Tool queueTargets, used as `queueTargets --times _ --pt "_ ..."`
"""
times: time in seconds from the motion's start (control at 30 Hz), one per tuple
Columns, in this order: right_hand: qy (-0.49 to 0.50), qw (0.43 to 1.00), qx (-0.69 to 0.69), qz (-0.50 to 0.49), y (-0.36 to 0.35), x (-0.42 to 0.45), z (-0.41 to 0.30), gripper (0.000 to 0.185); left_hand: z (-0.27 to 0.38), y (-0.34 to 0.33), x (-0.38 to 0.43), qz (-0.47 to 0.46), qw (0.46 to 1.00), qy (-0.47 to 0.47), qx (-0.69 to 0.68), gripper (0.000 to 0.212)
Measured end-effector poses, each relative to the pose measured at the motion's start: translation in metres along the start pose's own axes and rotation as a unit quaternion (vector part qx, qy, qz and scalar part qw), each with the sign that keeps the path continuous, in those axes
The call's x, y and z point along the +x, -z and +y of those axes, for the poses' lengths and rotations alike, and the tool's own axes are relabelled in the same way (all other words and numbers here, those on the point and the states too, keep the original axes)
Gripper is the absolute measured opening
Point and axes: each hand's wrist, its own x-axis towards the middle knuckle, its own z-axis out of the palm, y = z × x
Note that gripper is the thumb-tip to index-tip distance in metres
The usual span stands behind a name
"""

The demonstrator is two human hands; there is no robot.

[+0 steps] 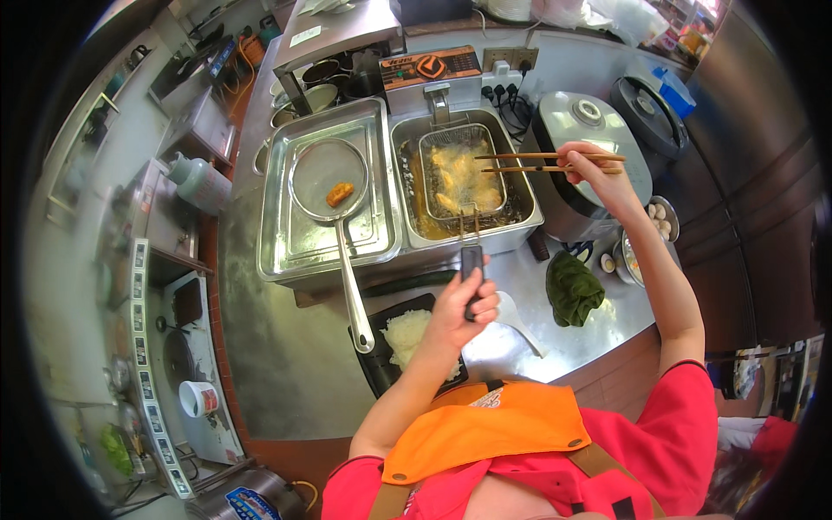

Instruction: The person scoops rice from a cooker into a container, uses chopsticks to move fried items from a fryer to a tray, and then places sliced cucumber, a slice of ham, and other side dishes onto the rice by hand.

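My left hand grips the black handle of a wire fryer basket. The basket sits in the bubbling oil of an electric deep fryer, with several golden fried pieces in it. In my right hand is a pair of long wooden chopsticks, tips apart over the basket's right part. Left of the basket, a round mesh skimmer with a steel handle rests across the fryer's metal lid. One browned fried piece lies on its mesh.
A black tray of white rice is below my left forearm, partly hidden. Nearby are a white rice paddle and a crumpled green cloth. A rice cooker stands to the right, near bowls of eggs. Plugs and cables hang behind.
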Motion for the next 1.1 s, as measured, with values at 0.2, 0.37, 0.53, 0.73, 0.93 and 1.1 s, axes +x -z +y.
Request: queueTargets --times 0.2,0.37,0.53,0.73,0.93,1.1 --pt "-0.039 0.987 0.156 0.024 0.002 -0.033 0.024 0.025 0.020 0.003 -0.029 0.014 0.999 -0.020 0.020 0.025" --pt "-0.056 0.978 0.198 0.023 -0.015 -0.034 0.039 0.025 0.014 -0.011 -0.024 0.079 0.991 0.000 0.105 0.021" --pt "-0.101 0.989 0.098 0.040 -0.024 -0.035 0.075 0.021 0.017 0.004 -0.018 0.063 0.992 0.007 0.109 0.019" --pt "-0.063 0.996 0.050 0.027 -0.043 -0.036 0.059 0.018 0.003 -0.001 -0.030 0.132 0.978 -0.031 0.157 0.030" --pt "-0.067 0.997 -0.004 0.046 -0.029 -0.066 0.032 0.020 -0.012 0.037 -0.078 0.051 0.987 -0.017 0.152 0.034" --pt "-0.053 0.997 0.026 0.046 -0.024 -0.074 0.041 0.021 -0.024 0.045 -0.109 0.044 0.990 -0.016 0.136 0.033"
